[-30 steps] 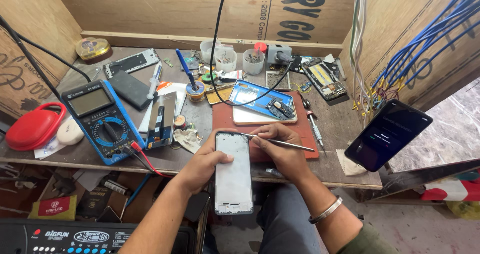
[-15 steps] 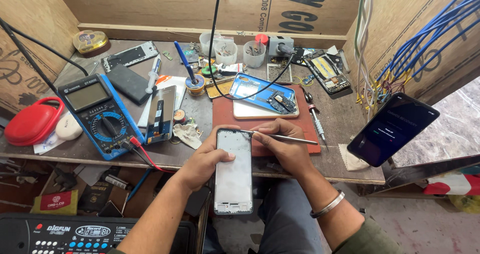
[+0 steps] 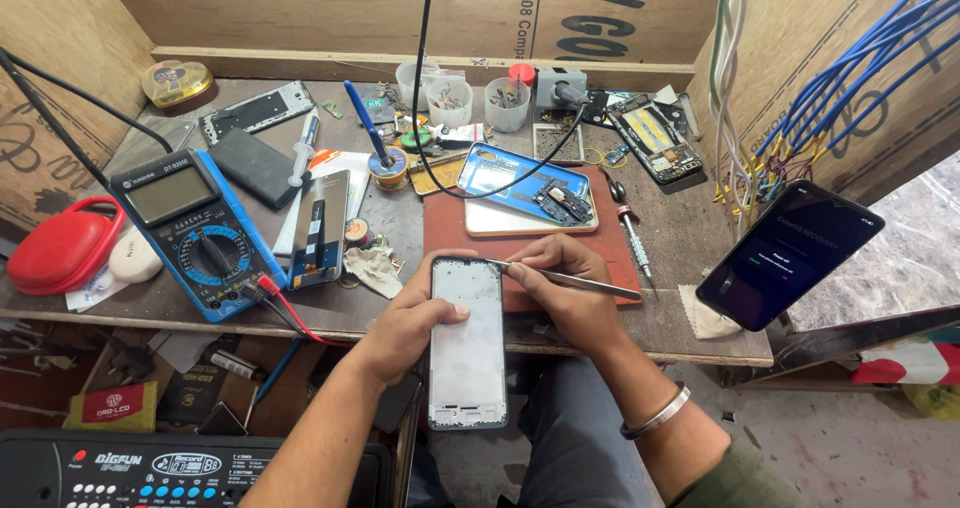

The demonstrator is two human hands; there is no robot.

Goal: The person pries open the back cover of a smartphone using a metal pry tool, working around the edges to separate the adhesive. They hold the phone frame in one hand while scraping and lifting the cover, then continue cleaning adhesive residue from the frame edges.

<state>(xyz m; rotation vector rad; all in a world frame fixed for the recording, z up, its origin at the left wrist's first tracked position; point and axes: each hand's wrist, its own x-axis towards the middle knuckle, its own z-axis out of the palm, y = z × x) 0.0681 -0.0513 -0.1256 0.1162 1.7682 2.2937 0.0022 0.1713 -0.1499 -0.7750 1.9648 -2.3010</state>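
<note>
Left hand (image 3: 400,323) is clenching the thin, rigid, likely fragile phone frame (image 3: 467,343) by its long edges over the bench (image 3: 690,328), while right hand (image 3: 565,293) fingers are pinching tweezers (image 3: 560,276) at its top corner.

Keyboard (image 3: 150,473) cut by bottom edge, phone frame's (image 3: 467,343) left edge under left hand (image 3: 405,323) fingers, cup (image 3: 507,105) contents too small to tell
</note>
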